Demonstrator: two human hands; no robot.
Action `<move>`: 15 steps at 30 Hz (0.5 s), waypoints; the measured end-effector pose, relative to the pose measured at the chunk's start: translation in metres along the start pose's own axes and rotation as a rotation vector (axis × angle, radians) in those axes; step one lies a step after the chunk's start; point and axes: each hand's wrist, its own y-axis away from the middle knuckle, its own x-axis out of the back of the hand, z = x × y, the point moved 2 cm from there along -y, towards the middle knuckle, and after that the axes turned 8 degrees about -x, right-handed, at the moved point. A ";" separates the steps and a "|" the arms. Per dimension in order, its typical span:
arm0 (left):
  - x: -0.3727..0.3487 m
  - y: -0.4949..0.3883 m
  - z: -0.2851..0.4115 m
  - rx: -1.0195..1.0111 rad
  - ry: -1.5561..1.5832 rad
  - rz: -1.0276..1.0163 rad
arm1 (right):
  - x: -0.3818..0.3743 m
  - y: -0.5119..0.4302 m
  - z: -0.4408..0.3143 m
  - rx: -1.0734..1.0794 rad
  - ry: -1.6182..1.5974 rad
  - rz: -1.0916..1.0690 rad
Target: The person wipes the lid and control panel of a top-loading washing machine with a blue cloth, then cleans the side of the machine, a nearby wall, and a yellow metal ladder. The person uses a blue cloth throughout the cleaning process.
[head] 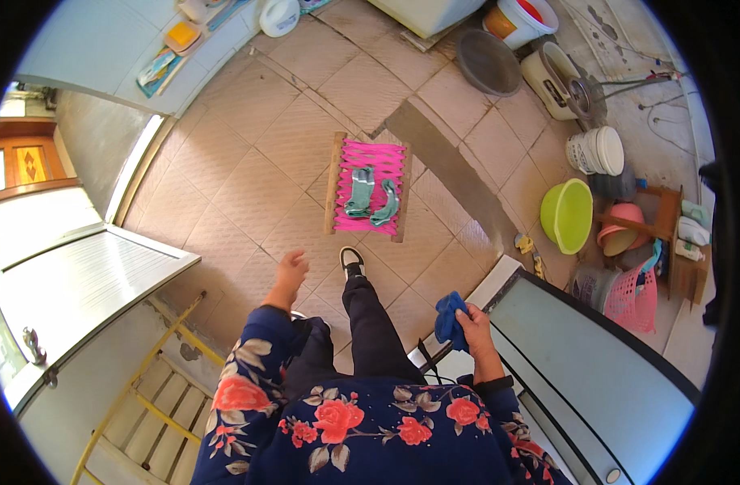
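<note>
My right hand is closed on a bunched blue cloth, out at my right side near the glass-topped cabinet. To the left of my legs, my left hand hangs with its fingers partly bent and nothing in it. On the floor ahead of my feet stands a low folding stool with wooden side bars and a woven pink cord seat. Two grey-green socks lie on that seat: a flatter one at the left and a curved one at the right.
Right of the stool, a lime-green basin, a pink basket, white buckets and a dark basin stand along the wall. The glass-topped cabinet is close on my right. An open white door and a yellow metal frame are at my left.
</note>
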 end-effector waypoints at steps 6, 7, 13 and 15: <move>0.109 0.122 -0.077 0.181 0.124 0.267 | -0.020 -0.016 -0.040 0.071 -0.003 -0.120; 0.120 0.148 -0.086 0.213 0.169 0.314 | -0.026 -0.020 -0.050 0.072 0.035 -0.132; 0.147 0.304 -0.125 0.234 0.420 0.636 | -0.089 -0.054 -0.124 0.189 0.205 -0.417; 0.143 0.353 -0.139 0.179 0.470 0.744 | -0.121 -0.061 -0.146 0.288 0.299 -0.429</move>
